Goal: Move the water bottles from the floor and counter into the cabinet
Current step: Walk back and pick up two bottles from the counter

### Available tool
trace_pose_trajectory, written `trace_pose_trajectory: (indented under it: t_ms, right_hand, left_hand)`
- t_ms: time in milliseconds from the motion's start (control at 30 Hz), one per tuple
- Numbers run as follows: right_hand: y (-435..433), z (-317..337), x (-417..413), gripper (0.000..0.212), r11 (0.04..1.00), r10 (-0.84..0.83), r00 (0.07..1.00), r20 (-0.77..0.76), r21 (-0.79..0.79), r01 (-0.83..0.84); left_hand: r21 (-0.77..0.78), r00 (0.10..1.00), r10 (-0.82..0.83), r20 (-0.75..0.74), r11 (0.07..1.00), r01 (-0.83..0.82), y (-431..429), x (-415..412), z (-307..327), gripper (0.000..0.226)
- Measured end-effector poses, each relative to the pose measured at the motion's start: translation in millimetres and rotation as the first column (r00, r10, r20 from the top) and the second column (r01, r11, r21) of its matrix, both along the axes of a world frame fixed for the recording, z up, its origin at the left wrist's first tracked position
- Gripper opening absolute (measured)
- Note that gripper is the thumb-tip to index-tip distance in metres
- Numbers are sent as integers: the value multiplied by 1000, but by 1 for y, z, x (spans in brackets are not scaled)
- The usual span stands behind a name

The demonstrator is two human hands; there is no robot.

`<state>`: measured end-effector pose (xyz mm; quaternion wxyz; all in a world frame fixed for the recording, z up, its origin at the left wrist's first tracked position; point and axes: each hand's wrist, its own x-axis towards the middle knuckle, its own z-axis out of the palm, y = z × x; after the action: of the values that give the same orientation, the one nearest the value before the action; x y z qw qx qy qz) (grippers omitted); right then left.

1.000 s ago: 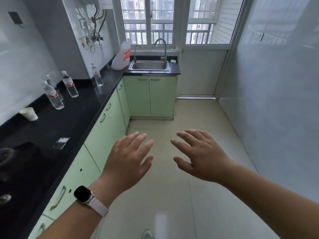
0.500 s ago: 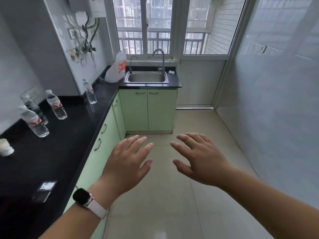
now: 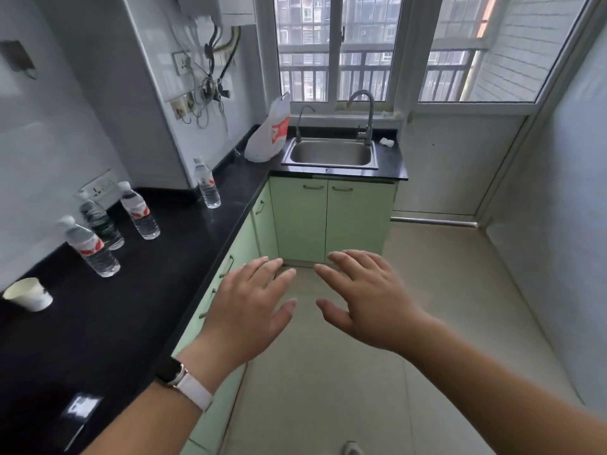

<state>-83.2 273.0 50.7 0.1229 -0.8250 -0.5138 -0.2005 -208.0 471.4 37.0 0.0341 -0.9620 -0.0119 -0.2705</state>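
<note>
Both hands hang palm-down over the pale tiled floor (image 3: pixel 328 372), fingers spread and empty: the left hand (image 3: pixel 249 310), with a smartwatch (image 3: pixel 170 372) on a white band at its wrist, sits just beside the edge of the black counter (image 3: pixel 138 310), and the right hand (image 3: pixel 368 300) floats near it with a narrow gap between the two thumbs. The counter runs along the left wall and turns at the far end under a barred window (image 3: pixel 335 50), over a row of light green cabinets (image 3: pixel 331 218) whose doors are all shut. Four water bottles stand on the counter, each upright with its cap up and its long axis vertical: the nearest bottle (image 3: pixel 90 247), with a red and white label, stands just in front of a dark-labelled bottle (image 3: pixel 100 221); a third bottle (image 3: pixel 139 211) stands close to their right, and a fourth bottle (image 3: pixel 207 183) stands apart, further along towards the corner. All look clear; how full they are is hard to tell. A white paper cup (image 3: pixel 28 293) lies tilted on the counter nearer the camera. In the far run a steel sink (image 3: pixel 330 152) sits with a curved tap (image 3: pixel 364 116) behind it, its basin bare, and a white plastic bag (image 3: pixel 269 133) with red print slumps on the counter just left of it.
</note>
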Motion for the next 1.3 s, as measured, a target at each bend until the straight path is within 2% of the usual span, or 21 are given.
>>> trace_pose_trajectory:
  t_ms: [200, 367, 567, 767, 1133, 1300]
  right_hand:
    - [40, 6, 113, 54, 996, 93, 995, -22, 5, -93]
    - [88, 5, 174, 54, 975, 217, 976, -33, -50, -218]
    - [163, 12, 191, 54, 927, 366, 930, -29, -80, -367]
    - [251, 9, 196, 53, 893, 437, 897, -56, -92, -441]
    - [433, -1, 223, 52, 869, 486, 873, -49, -79, -489]
    - [494, -9, 226, 52, 845, 525, 848, -70, -79, -530]
  left_hand:
    - [-14, 990, 137, -37, 990, -138, 42, 80, -3, 45]
    - [-16, 961, 274, -44, 961, -275, 67, 106, -3, 44]
    - [3, 908, 416, -44, 909, -417, 113, 96, 7, 43]
    - [-32, 845, 533, -40, 845, -535, 179, 84, -2, 45]
    - [-91, 843, 534, -65, 838, -538, 363, 114, -38, 46]
    - [-98, 812, 581, -63, 806, -584, 415, 118, -43, 47]
